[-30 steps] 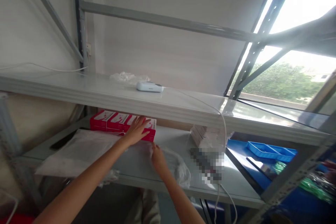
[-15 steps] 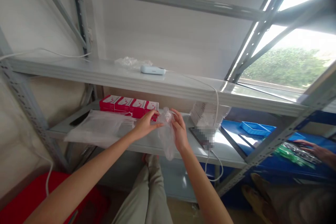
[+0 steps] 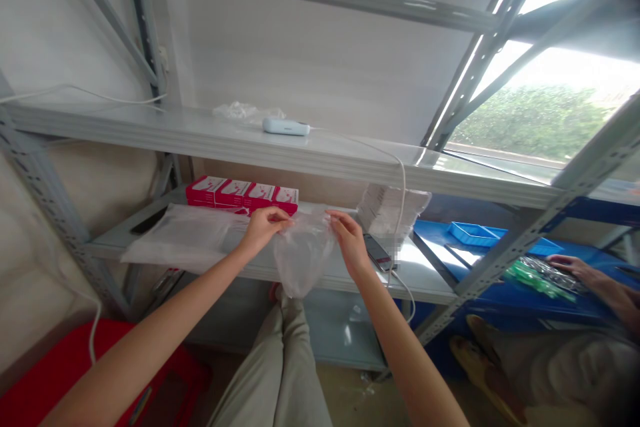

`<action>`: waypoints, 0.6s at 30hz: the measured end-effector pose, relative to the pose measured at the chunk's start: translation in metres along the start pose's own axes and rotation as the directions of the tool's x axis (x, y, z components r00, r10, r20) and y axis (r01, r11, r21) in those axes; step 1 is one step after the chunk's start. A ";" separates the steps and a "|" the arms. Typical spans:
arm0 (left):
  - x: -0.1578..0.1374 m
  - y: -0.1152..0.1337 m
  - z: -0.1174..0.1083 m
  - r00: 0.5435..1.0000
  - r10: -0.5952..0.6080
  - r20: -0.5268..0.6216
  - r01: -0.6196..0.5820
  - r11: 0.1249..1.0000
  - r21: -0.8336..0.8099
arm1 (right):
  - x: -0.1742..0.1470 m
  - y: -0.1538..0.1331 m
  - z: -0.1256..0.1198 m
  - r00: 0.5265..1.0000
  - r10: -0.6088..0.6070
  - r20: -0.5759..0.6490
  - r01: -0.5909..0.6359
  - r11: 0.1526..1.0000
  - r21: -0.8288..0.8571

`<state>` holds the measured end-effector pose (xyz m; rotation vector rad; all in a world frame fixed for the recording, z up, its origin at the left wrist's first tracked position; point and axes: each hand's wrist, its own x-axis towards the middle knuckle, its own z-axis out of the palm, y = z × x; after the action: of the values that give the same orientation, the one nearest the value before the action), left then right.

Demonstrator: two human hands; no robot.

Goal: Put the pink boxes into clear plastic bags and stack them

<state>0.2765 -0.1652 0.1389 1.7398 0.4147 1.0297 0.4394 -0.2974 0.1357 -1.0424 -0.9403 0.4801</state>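
Note:
A clear plastic bag [image 3: 303,257] hangs spread between my two hands, over the front edge of the lower shelf. My left hand [image 3: 265,227] pinches its upper left corner between thumb and fingers. The upper right edge is pinched by my right hand [image 3: 347,237]. Nothing can be made out inside the bag. Just behind my left hand stands a row of red and white boxes [image 3: 243,195]. A stack of clear plastic bags [image 3: 175,240] lies flat to the left. Right of my right hand, a phone [image 3: 379,253] rests on the shelf.
Above my hands runs the upper shelf [image 3: 200,143], holding a pale blue device [image 3: 286,127] with a white cable [image 3: 403,193]. White packets [image 3: 385,210] stand behind the phone. At right, another person's hand [image 3: 575,267] touches green and silvery packets [image 3: 540,280]. A red stool [image 3: 95,360] stands lower left.
My hands have moved apart, and the bag, bunched and narrow before, is now stretched wide between them. The view has shifted slightly. The other person's hand stays by the packets.

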 end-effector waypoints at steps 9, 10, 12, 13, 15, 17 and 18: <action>0.015 -0.034 -0.017 0.994 -0.109 -0.034 0.105 0.990 -0.095 | 0.019 0.029 -0.034 0.978 0.012 -0.208 -0.012 1.000 0.002; 0.019 -0.039 -0.021 0.993 -0.110 -0.035 0.107 0.990 -0.093 | 0.024 0.032 -0.040 0.981 0.006 -0.194 -0.011 1.000 -0.025; 0.026 -0.047 -0.030 0.993 -0.111 -0.035 0.107 0.991 -0.083 | 0.035 0.036 -0.051 0.992 -0.006 -0.129 -0.013 0.989 -0.146; 0.028 -0.050 -0.035 0.994 -0.105 -0.036 0.103 0.993 -0.065 | 0.040 0.036 -0.056 0.996 -0.014 -0.088 -0.007 0.971 -0.239; 0.031 -0.055 -0.045 0.996 -0.076 -0.045 0.076 0.997 0.003 | 0.047 0.033 -0.067 0.999 -0.030 0.027 0.039 0.886 -0.461; 0.030 -0.058 -0.053 0.998 -0.034 -0.061 0.039 0.995 0.087 | 0.051 0.027 -0.074 0.984 -0.015 0.179 0.130 0.748 -0.651; 0.029 -0.060 -0.057 0.997 -0.018 -0.071 0.026 0.993 0.117 | 0.052 0.024 -0.077 0.968 0.008 0.251 0.180 0.676 -0.714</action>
<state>0.2593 -0.0868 0.1046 1.8035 0.5480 1.0713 0.5340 -0.2881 0.1223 -1.6880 -1.4533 0.1201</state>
